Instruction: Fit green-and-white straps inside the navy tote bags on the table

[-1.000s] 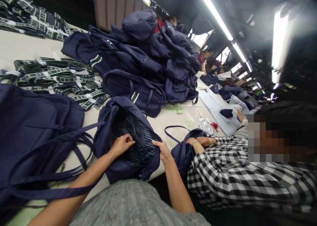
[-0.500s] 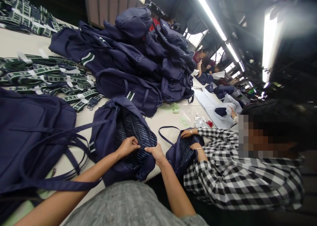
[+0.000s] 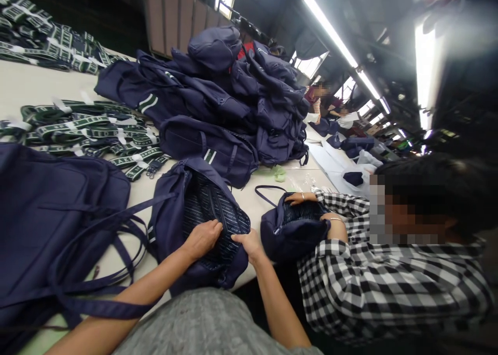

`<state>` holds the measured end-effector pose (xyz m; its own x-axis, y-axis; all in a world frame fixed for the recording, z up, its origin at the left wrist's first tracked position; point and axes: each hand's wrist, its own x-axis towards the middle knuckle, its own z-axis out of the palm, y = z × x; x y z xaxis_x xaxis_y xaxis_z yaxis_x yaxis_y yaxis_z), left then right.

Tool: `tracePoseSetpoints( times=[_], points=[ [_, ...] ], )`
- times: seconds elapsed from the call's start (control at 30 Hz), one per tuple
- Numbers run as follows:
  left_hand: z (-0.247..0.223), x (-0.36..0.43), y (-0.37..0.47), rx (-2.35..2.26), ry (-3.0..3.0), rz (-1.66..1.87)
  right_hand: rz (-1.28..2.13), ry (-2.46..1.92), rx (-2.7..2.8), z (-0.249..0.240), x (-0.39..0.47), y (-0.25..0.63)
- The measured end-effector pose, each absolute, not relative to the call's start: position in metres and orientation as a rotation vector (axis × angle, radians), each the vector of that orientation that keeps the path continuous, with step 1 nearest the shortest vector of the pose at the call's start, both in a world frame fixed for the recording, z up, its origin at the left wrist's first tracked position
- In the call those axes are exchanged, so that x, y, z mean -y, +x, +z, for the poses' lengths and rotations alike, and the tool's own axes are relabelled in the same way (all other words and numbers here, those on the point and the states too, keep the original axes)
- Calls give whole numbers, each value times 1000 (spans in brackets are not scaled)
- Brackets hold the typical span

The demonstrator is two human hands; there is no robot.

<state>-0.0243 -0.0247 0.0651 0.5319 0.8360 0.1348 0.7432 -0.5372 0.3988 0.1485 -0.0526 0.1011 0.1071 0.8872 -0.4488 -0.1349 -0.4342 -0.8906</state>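
Observation:
A navy duffel bag (image 3: 165, 215) lies with its mouth spread wide in front of me, showing a dark lining with white printed stripes. My left hand (image 3: 204, 238) reaches over the opening, its fingers closed in a pinch on the lining near a dark inner band. On the bag's right side, my right hand (image 3: 249, 245) grips the rim, thumb inside and the other fingers mostly hidden behind the fabric. The bag's long strap (image 3: 112, 306) loops to the left, across my left forearm.
At right, a co-worker in a checked shirt (image 3: 358, 282) handles another navy bag (image 3: 291, 236). Behind is a heap of navy bags (image 3: 218, 101). Bundled green-and-white straps (image 3: 93, 129) lie at left, beyond a large navy bag (image 3: 66, 194). Green scraps (image 3: 278, 173) lie on the table.
My left hand has shifted slightly along the lining, while my right hand stays on the rim. The co-worker's bag has turned and its mouth faces up more. The view has shifted a little.

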Motion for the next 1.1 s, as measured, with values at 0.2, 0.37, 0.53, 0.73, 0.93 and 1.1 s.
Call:
tracePoseSetpoints(
  times=[0.2,0.37,0.53,0.73,0.93,1.1],
  points=[
    [69,8,-37,-1711,2249,522,1542,-1517,813,104,53,148],
    [88,-23,-59,-1939,2142,531,1612,-1469,865,106,53,149],
    [97,-53,-76,-2032,2076,535,1671,-1418,895,107,50,150],
    [88,-77,-71,-2004,2048,560,1691,-1409,808,101,44,155],
    [85,-74,-64,-1832,2000,679,1652,-1434,824,89,42,166],
    [83,-40,-65,-1489,2027,861,1206,-1724,1300,107,27,187]
  ],
)
